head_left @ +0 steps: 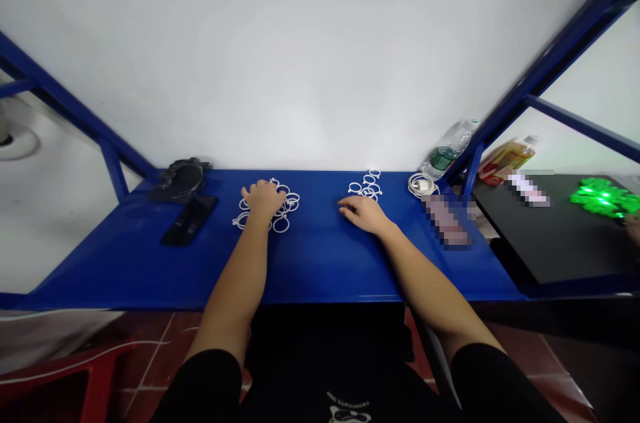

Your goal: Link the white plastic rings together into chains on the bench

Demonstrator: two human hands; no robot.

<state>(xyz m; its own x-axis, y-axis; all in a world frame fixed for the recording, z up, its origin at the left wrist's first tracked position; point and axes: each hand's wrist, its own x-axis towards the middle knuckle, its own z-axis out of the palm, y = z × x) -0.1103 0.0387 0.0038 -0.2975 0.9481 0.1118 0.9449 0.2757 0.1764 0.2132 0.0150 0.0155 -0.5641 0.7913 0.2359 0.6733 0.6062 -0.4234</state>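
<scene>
- Black shirt point(320, 363), nearest the camera: it fills the lower middle of the view and carries a pale print.
- Blue desk point(320, 263): the smooth surface beneath all that follows.
- Black bundle point(183, 177): at the far left, its nature unclear to me.
- Clear bottle point(447, 155): at the far right corner, green-labelled.
- Left hand point(264, 199): palm down, fingers slightly apart from one another. Whether they pinch anything underneath is hidden; I cannot tell.
- Right hand point(367, 213): fingers loosely curled, a small gap between thumb and forefinger, nothing visible in it.
- Black phone-like slab point(189, 221): left of my left hand, well apart from it.
- White coiled cable point(423, 185): just beside the bottle.
- Larger pile of white rings point(285, 203): lifting one could drag its neighbours, I judge, since the rings overlap and bear small knobs that may catch. The pile lies under my left fingers and shows on either side of them.
- Smaller group of white rings point(371, 190): a careless sweep of my knuckles could scatter it, the likely cause being its closeness and the slick surface. It lies just beyond my right fingers, toward the wall point(290, 63); contact cannot be told.
</scene>
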